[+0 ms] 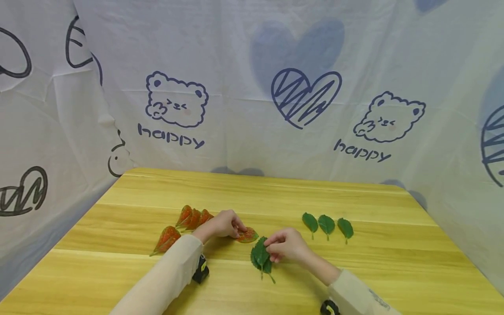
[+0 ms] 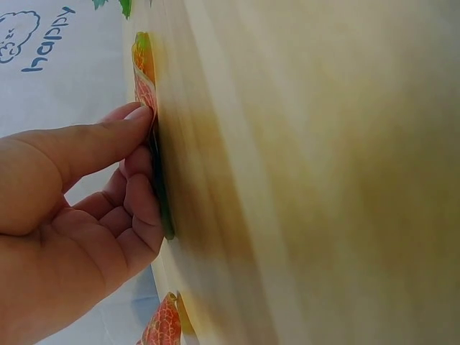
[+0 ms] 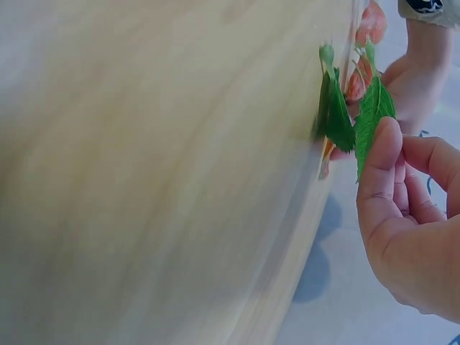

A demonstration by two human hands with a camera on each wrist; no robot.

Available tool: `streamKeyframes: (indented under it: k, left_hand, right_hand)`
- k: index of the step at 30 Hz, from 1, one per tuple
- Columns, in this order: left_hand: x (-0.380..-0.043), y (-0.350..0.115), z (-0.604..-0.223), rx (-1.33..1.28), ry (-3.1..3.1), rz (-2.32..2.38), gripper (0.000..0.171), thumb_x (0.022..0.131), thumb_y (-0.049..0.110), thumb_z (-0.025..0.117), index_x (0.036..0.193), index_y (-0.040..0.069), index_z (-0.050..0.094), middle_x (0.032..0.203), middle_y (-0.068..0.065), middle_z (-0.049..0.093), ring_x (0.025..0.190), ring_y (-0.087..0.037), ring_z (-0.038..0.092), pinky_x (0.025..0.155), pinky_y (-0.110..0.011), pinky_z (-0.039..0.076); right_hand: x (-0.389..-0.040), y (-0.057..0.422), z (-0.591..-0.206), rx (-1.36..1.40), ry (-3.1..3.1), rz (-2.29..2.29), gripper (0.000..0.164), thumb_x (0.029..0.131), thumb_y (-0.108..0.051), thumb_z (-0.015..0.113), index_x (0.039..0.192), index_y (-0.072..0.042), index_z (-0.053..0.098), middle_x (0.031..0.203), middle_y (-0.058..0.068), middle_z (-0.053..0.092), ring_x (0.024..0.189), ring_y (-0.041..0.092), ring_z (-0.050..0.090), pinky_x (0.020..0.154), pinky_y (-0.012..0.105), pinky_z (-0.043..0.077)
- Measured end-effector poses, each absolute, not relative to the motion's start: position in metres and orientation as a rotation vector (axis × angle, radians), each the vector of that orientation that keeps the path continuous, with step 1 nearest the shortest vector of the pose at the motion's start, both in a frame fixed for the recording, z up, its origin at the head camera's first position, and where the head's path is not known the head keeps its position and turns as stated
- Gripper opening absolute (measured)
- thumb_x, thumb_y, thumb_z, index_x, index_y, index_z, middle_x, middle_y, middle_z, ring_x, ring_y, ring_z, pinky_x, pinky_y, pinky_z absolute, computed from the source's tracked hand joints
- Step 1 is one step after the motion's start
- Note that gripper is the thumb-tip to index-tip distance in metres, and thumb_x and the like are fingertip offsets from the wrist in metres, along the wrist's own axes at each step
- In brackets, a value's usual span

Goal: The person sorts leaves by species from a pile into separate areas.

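Note:
My left hand [image 1: 224, 224] pinches a red-orange leaf with green edges [image 1: 247, 235] between thumb and fingertips, low against the wooden table. Up close in the left wrist view, the thumb lies over this red leaf [image 2: 144, 86]; a dark green strip [image 2: 164, 198] shows below the fingers, its kind unclear. My right hand [image 1: 289, 245] pinches a green toothed leaf [image 3: 372, 115] by its edge, stem pointing away from the fingers. That leaf is held just above other green leaves [image 3: 338, 118], which overlap on the table between the two hands.
Several red-orange leaves [image 1: 167, 239] lie to the left, partly behind the left forearm. Three green leaves [image 1: 326, 224] stand in a row at the right. A printed white cloth [image 1: 244, 131] hangs behind the yellow wooden table [image 1: 393, 262].

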State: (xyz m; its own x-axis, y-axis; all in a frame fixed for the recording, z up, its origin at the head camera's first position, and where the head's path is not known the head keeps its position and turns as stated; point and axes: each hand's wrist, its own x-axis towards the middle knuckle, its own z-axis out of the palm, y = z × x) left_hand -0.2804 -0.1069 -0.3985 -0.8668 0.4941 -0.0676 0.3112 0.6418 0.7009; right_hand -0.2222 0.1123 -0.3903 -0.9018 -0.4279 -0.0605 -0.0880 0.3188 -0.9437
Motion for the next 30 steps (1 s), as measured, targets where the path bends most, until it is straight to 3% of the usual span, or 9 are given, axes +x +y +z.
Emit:
streamKeyframes:
  k: [14,30]
  left_hand:
    - [-0.281,-0.107,-0.399,0.648,2.607,1.054,0.02,0.074,-0.01,0.066,0.091,-0.001,0.07,0.062,-0.002,0.06,0.051,-0.007,0.047,0.048,-0.018,0.037]
    - [-0.28,-0.106,-0.398,0.621,2.598,1.062,0.021,0.073,-0.01,0.065,0.091,0.0,0.07,0.061,-0.002,0.059,0.051,-0.007,0.044,0.048,-0.018,0.036]
  right_hand:
    - [-0.226,0.151,-0.384,-0.485,2.306,-1.619,0.013,0.081,0.007,0.056,0.089,0.014,0.063,0.069,0.015,0.063,0.054,0.019,0.06,0.052,0.032,0.051]
    - [-0.23,0.201,-0.385,-0.43,2.335,-1.592,0.014,0.083,0.007,0.052,0.09,0.018,0.057,0.069,0.011,0.059,0.058,0.02,0.06,0.054,0.031,0.051]
